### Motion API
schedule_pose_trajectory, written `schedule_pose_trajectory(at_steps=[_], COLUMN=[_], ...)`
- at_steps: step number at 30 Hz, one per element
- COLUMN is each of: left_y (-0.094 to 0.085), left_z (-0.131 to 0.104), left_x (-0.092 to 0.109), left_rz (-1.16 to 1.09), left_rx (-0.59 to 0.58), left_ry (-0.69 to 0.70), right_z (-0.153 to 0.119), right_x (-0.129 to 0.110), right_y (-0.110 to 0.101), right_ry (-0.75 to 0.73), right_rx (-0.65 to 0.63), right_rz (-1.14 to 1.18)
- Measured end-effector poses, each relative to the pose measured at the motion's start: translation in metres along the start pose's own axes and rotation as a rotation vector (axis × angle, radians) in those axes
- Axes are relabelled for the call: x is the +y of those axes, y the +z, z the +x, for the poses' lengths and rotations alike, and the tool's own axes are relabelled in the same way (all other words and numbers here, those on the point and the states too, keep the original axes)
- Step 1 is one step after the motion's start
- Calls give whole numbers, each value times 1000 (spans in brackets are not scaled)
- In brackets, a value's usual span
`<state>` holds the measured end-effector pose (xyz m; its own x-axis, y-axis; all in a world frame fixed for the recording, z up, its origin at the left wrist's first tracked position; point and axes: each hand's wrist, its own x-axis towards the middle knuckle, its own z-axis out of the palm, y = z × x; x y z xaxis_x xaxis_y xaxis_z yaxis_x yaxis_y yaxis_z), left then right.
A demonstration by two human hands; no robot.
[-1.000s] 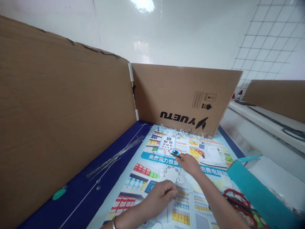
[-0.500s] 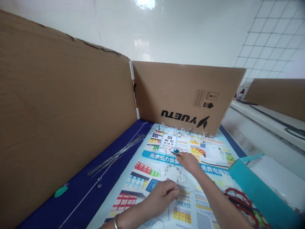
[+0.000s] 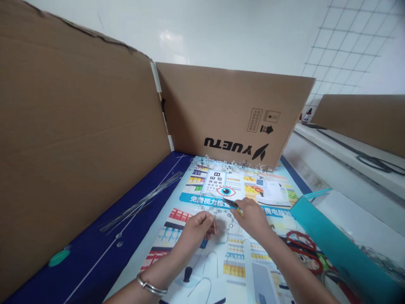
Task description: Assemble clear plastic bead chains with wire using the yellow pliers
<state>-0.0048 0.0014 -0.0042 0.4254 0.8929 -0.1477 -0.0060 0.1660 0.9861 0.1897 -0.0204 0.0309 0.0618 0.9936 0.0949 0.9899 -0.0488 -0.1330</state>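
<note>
My left hand [image 3: 199, 226], with a silver bangle on the wrist, is closed in a pinch over the poster sheet. A thin wire [image 3: 214, 226] shows at its fingertips. To the right, my right hand [image 3: 253, 217] is wrapped round small pliers [image 3: 232, 204] with dark jaws and a yellow-and-black handle. The jaws point left, above the printed blue banner, apart from my left hand. Between and just beyond the hands lie clear round beads [image 3: 230, 215] with fine wire loops. Part of the pliers' handle is hidden in my palm.
Small clear beaded pieces [image 3: 234, 165] line the far edge below a cardboard panel [image 3: 228, 105]. At left lie a bundle of straight wires [image 3: 142, 202] and a green piece [image 3: 59, 257]. Red-handled scissors [image 3: 305, 240] and a teal box [image 3: 335, 240] holding clear pieces are at right.
My left hand has moved forward, nearer the pliers, and a thin wire now shows in its pinch. My right hand has drawn the pliers slightly back from the printed eye. The view has shifted.
</note>
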Motion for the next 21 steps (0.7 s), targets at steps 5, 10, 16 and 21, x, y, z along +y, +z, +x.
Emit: schedule_pose_trajectory(at_steps=[5, 10, 16, 21], left_y=[-17, -24, -36, -49], left_z=[13, 29, 55, 58], left_x=[-2, -6, -10, -11], left_rz=[68, 39, 59, 132], left_rx=[162, 217, 268, 371], left_ry=[166, 224, 276, 288], right_z=[-5, -4, -7, -8], right_x=[14, 21, 24, 26], right_y=[6, 13, 21, 23], right_ry=[-19, -19, -27, -26], right_rx=[29, 19, 9, 18], right_rz=[-20, -19, -12, -5])
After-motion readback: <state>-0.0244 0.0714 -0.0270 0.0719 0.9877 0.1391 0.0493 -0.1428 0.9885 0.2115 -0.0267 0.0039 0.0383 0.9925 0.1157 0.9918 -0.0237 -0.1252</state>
